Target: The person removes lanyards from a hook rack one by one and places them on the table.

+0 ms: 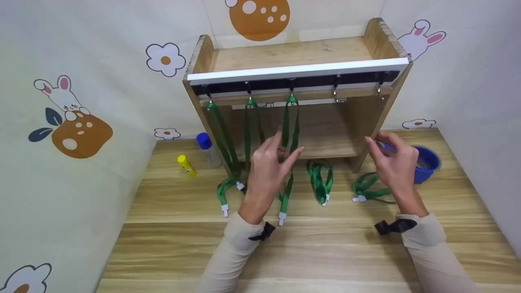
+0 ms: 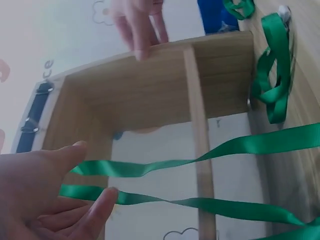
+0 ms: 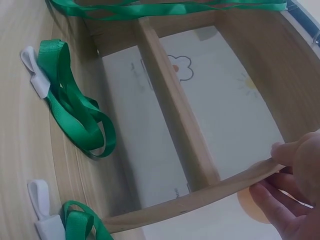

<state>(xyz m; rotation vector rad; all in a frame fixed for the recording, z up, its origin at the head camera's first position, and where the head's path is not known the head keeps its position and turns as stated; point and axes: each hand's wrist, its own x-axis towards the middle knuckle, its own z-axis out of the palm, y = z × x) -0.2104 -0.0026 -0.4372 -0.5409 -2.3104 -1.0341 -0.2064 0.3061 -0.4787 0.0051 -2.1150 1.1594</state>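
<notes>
Three green lanyards hang from the left and middle hooks of a wooden shelf, their white clips on the tabletop. My left hand is at the third hanging lanyard, fingers and thumb extended and spread. In the left wrist view its two straps run beside those fingers without being gripped. Thumb and fingers of my right hand pinch the front edge of the shelf's right side panel. A folded green lanyard lies before the shelf, and another lanyard lies near the right hand.
Two bare hooks are on the right of the rail, one of them a silver hook. A blue container stands right of the shelf. To its left are a yellow glue stick and a blue-capped bottle. Printed wall sheeting stands behind.
</notes>
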